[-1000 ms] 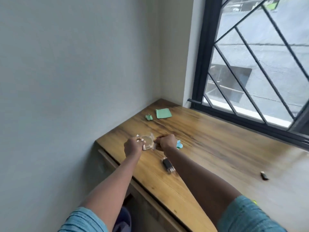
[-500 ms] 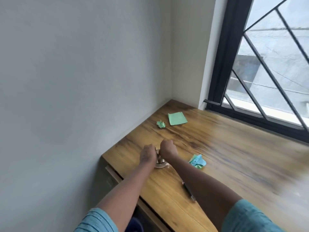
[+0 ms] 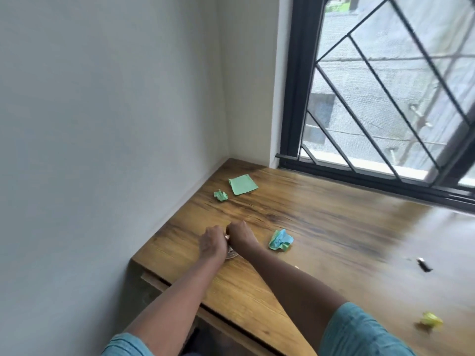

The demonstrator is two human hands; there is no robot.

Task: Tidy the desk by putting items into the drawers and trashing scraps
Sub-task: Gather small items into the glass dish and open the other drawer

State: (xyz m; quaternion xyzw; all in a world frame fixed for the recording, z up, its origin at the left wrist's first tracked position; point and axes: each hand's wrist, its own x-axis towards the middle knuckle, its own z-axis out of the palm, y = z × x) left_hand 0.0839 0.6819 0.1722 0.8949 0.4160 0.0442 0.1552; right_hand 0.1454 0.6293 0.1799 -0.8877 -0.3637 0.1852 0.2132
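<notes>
Your left hand (image 3: 212,244) and right hand (image 3: 239,235) meet knuckle to knuckle near the left front edge of the desk (image 3: 334,227). Each grip is curled closed on a small clear item (image 3: 231,255), mostly hidden beneath them; only a shiny rounded rim peeks out by your wrists. It looks like thin, light plastic, probably stiff but slippery and easy to crack, so hold it gently by the rim. Just to the right lies a crumpled blue-green paper (image 3: 280,240). Farther back, near the wall, a green scrap (image 3: 221,195) sits beside a flat green note (image 3: 243,185). A yellow scrap (image 3: 431,321) and a small dark object (image 3: 424,264) lie well to the right. No brand, label or writing is readable.
</notes>
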